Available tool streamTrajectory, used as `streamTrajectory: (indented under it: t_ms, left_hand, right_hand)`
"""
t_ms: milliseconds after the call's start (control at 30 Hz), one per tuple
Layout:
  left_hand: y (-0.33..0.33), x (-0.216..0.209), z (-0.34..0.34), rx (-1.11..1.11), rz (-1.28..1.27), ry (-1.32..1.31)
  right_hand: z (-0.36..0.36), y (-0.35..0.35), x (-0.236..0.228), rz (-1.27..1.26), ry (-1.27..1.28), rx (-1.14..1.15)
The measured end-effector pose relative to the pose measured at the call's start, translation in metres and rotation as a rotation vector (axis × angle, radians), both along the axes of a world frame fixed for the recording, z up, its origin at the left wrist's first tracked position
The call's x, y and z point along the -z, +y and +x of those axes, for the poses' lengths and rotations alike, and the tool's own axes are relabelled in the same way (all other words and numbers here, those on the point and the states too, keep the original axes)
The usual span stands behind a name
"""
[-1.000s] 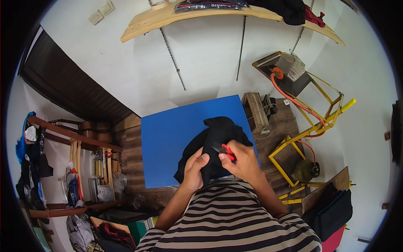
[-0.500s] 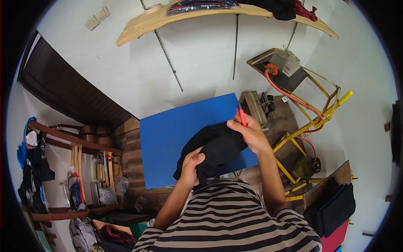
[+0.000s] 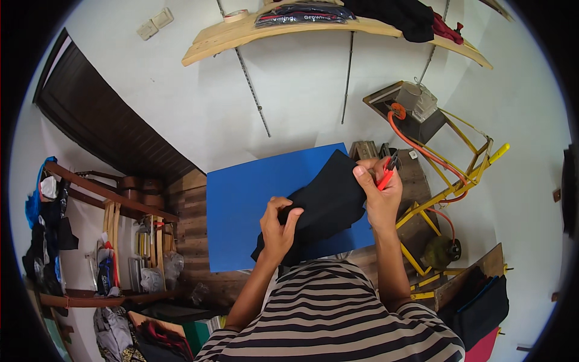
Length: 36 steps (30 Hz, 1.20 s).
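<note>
Two bare hands work at a black cloth in the centre of the frame, spread at a slant over the right part of a blue table. At the right of the cloth, the right hand is closed, pinching its upper right edge between thumb and fingers (red-handled snips sit in the same grasp, dark tips toward the upper right). The left hand touches the cloth's left side, fingers curled and thumb standing apart; how firmly it grips, I cannot tell. A striped shirt fills the lower middle. A wooden shelf crosses the top, and a yellow metal frame stands at the right.
</note>
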<state>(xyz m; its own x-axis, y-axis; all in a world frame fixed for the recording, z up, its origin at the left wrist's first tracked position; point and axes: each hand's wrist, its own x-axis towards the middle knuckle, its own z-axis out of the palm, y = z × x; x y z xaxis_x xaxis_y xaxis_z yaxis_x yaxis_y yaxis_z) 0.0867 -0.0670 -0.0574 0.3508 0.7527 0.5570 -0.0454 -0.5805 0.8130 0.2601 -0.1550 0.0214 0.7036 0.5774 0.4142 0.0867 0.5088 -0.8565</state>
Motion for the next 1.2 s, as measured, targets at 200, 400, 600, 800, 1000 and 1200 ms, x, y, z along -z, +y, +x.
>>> streamTrajectory:
  t_ms: [200,400,600,800,1000,1200]
  left_hand:
    - [0.004,-0.008,-0.004,0.055,0.026,0.101]
    - [0.001,-0.026,-0.006,-0.03,0.28,0.114]
    - [0.0,-0.034,-0.008,0.079,0.071,0.115]
    - [-0.001,-0.037,-0.011,0.372,-0.04,0.208]
    - [-0.011,-0.031,-0.013,0.636,-0.42,-0.089]
    - [-0.015,-0.021,-0.014,0.742,-0.981,-0.322]
  right_hand:
    - [0.008,-0.003,-0.003,0.006,-0.047,0.029]
    - [0.013,-0.006,-0.002,-0.008,0.005,0.035]
    - [0.017,-0.004,-0.001,0.001,-0.053,0.068]
    - [0.024,-0.002,0.005,-0.01,-0.028,0.073]
    - [0.024,0.013,0.022,-0.283,-0.052,0.085]
    - [0.025,0.038,0.035,-0.435,-0.227,0.114]
